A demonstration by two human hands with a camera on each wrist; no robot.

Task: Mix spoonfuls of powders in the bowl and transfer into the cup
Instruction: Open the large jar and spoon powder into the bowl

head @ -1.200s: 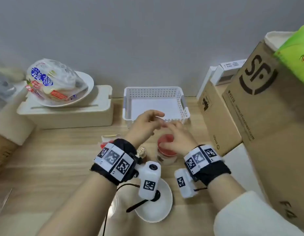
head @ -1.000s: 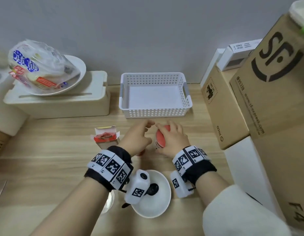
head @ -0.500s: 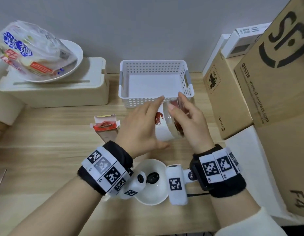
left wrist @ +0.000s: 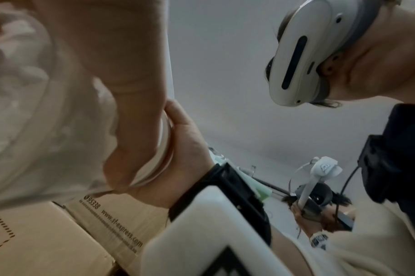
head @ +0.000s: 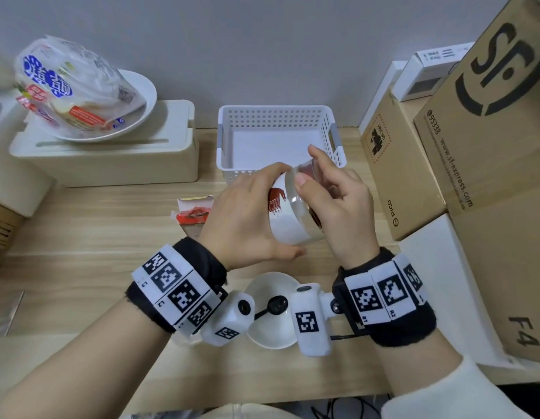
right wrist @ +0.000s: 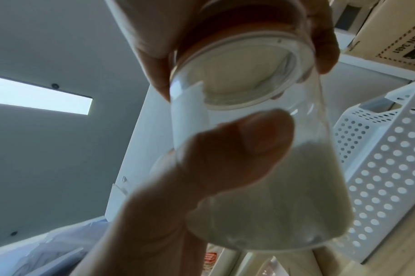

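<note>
Here, the jar of white powder (head: 288,211) is held tilted in the air above the table (head: 81,237), in front of the white basket (head: 277,140). My left hand (head: 241,220) wraps its body; my right hand (head: 338,204) curls its fingers (head: 303,179) round the red lid (head: 311,169), apparently to unscrew it. The white bowl (head: 262,328) with a black spoon (head: 276,305) waits below my wrists, and a red-and-white carton (head: 193,211) stands to the left. Risk: because the jar leans lid-end sideways, powder could spill once the lid releases; a weak left grip would let the body turn along with it.
</note>
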